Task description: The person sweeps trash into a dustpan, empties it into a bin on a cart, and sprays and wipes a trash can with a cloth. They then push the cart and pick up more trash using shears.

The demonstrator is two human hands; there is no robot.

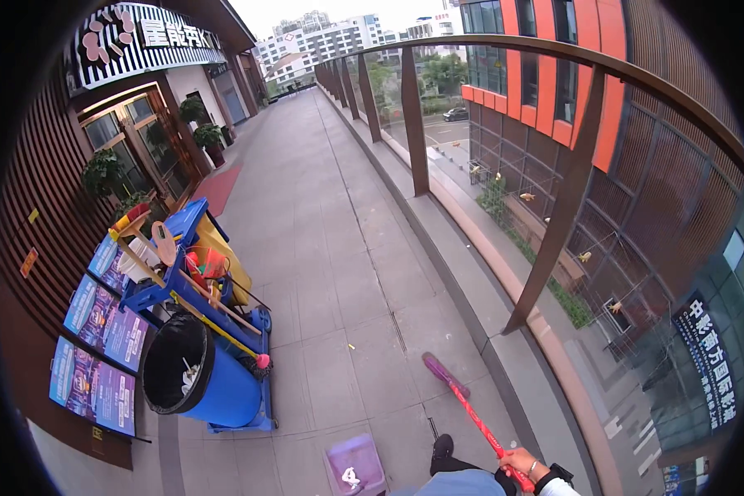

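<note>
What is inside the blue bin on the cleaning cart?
The blue bin holds a black liner and a few pale scraps of rubbish near its rim. Its depths are too dark to see.

Cleaning cart [198, 314] at 10 o'clock against wall; broom [471, 409] at 1; dustpan [354, 465] at 12; railing [554, 207] at 2.

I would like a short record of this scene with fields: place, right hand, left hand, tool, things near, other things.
place: tiled outdoor walkway beside a railing
right hand: right hand grips the red handle of a broom
left hand: not in view
tool: broom, purple head resting on the tiles, handle slanting up to the hand
things near: purple dustpan on the floor, the person's black shoe
other things: blue cleaning cart with a black-lined blue bin, poster boards along the wall, potted plants
</note>
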